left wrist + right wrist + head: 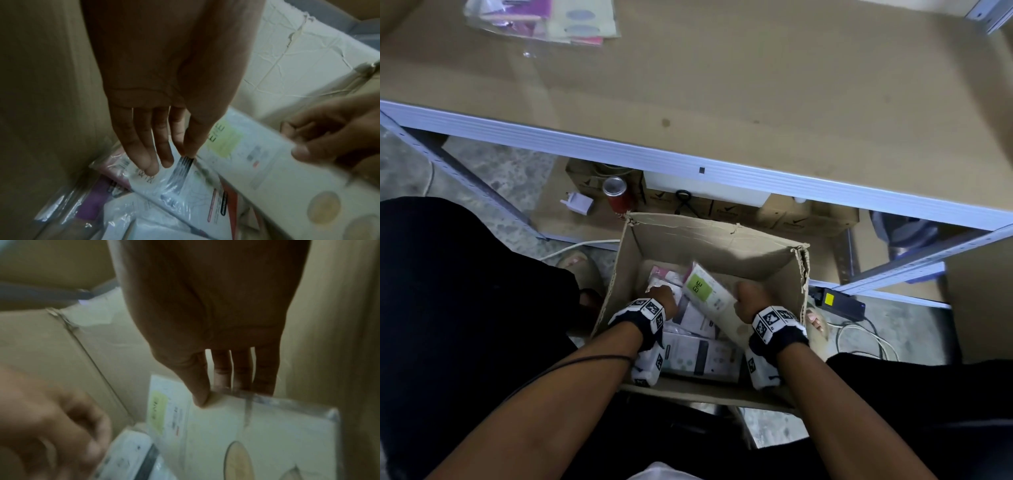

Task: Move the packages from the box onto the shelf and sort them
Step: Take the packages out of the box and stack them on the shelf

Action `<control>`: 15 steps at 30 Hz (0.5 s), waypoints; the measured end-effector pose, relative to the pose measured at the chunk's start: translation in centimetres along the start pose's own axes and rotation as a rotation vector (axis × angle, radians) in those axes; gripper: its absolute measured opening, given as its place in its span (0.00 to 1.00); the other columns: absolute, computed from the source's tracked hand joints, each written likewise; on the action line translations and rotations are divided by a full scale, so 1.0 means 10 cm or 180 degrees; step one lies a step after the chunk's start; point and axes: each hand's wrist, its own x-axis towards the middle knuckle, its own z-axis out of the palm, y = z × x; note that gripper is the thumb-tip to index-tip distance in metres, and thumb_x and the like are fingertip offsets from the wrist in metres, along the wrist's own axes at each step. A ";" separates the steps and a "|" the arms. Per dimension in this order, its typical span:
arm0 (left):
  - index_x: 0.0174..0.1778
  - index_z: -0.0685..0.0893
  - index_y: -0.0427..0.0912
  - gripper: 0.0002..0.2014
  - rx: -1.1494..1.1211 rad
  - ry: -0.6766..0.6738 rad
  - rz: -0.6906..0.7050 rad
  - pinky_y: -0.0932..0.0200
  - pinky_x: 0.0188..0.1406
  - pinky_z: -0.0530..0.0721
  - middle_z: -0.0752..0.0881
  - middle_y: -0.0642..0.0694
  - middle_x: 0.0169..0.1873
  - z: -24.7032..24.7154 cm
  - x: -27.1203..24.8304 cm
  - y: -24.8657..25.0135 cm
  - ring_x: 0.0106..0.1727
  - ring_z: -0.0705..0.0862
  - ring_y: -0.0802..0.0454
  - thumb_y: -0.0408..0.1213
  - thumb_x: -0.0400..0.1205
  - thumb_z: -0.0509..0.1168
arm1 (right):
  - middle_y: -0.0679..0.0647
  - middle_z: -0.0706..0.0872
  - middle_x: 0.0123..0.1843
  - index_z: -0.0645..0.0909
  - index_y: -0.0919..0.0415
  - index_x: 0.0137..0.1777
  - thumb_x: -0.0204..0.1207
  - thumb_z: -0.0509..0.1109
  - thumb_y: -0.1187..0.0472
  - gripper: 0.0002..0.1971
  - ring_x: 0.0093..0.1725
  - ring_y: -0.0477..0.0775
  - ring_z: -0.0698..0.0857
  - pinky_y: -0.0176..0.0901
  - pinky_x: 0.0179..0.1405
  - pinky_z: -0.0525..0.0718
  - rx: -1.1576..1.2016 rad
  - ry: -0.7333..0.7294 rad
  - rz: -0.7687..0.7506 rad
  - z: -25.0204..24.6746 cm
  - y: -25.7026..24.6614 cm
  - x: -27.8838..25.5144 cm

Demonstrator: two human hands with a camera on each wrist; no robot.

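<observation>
An open cardboard box (709, 231) stands on the floor below the shelf board (739, 102); several plastic-wrapped packages lie inside. My right hand (751, 298) pinches the edge of a cream package with a green label (709, 294) and holds it tilted above the others. The right wrist view shows the right hand (222, 394) with thumb over and fingers behind the cream package (267, 426). My left hand (661, 296) reaches into the box's left side. In the left wrist view, the left hand (162, 155) points straight fingers down onto a white wrapped package (180, 186), beside the cream package (257, 170).
A small pile of packages (544, 20) lies at the shelf's far left. Under the shelf are a red can (616, 193), a white plug (580, 204) and brown cartons (808, 219). A black power brick (837, 301) and cables lie right of the box. Feet flank it.
</observation>
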 end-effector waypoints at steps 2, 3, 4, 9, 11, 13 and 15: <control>0.64 0.86 0.34 0.17 0.0136 -0.0054 0.0199 0.51 0.67 0.82 0.86 0.34 0.65 0.06 0.01 0.06 0.67 0.83 0.38 0.39 0.84 0.63 | 0.62 0.84 0.66 0.79 0.58 0.64 0.80 0.64 0.61 0.14 0.66 0.66 0.83 0.52 0.58 0.82 0.0039 0.0183 0.0021 -0.10 -0.05 -0.08; 0.65 0.85 0.33 0.17 0.0211 -0.0096 0.0312 0.50 0.66 0.82 0.86 0.34 0.65 0.09 0.01 0.09 0.67 0.83 0.37 0.38 0.84 0.64 | 0.63 0.84 0.65 0.78 0.57 0.63 0.80 0.65 0.60 0.12 0.66 0.67 0.83 0.54 0.58 0.82 0.0058 0.0254 0.0024 -0.16 -0.08 -0.12; 0.66 0.85 0.33 0.17 0.0255 -0.0127 0.0393 0.50 0.66 0.82 0.86 0.34 0.65 0.12 0.02 0.12 0.67 0.84 0.37 0.37 0.83 0.65 | 0.63 0.84 0.64 0.77 0.56 0.61 0.80 0.65 0.60 0.10 0.64 0.68 0.83 0.55 0.56 0.82 0.0062 0.0329 0.0004 -0.22 -0.09 -0.17; 0.73 0.82 0.35 0.23 0.0373 -0.0538 0.0603 0.50 0.74 0.77 0.82 0.37 0.72 0.27 0.04 0.21 0.74 0.80 0.40 0.41 0.83 0.70 | 0.58 0.85 0.56 0.73 0.53 0.48 0.79 0.65 0.61 0.03 0.56 0.65 0.85 0.53 0.47 0.81 0.0055 0.0686 -0.0307 -0.51 -0.09 -0.41; 0.71 0.83 0.33 0.22 0.0373 -0.0644 0.0645 0.52 0.73 0.77 0.82 0.38 0.72 0.30 0.05 0.21 0.73 0.80 0.41 0.42 0.85 0.68 | 0.57 0.85 0.54 0.69 0.51 0.45 0.79 0.66 0.61 0.07 0.53 0.63 0.84 0.51 0.43 0.79 0.0018 0.0746 -0.0414 -0.58 -0.05 -0.46; 0.73 0.82 0.33 0.23 0.0425 -0.0690 0.0635 0.52 0.73 0.77 0.82 0.37 0.72 0.31 0.05 0.21 0.74 0.79 0.41 0.42 0.85 0.68 | 0.55 0.84 0.51 0.68 0.50 0.43 0.79 0.66 0.61 0.09 0.49 0.62 0.83 0.48 0.40 0.74 -0.0023 0.0773 -0.0467 -0.64 -0.01 -0.48; 0.74 0.80 0.33 0.24 0.0523 -0.0714 0.0603 0.50 0.73 0.78 0.81 0.36 0.73 0.32 0.05 0.21 0.74 0.79 0.41 0.41 0.83 0.70 | 0.52 0.82 0.48 0.68 0.49 0.42 0.79 0.66 0.60 0.10 0.45 0.59 0.82 0.46 0.38 0.72 -0.0028 0.0783 -0.0517 -0.67 0.04 -0.49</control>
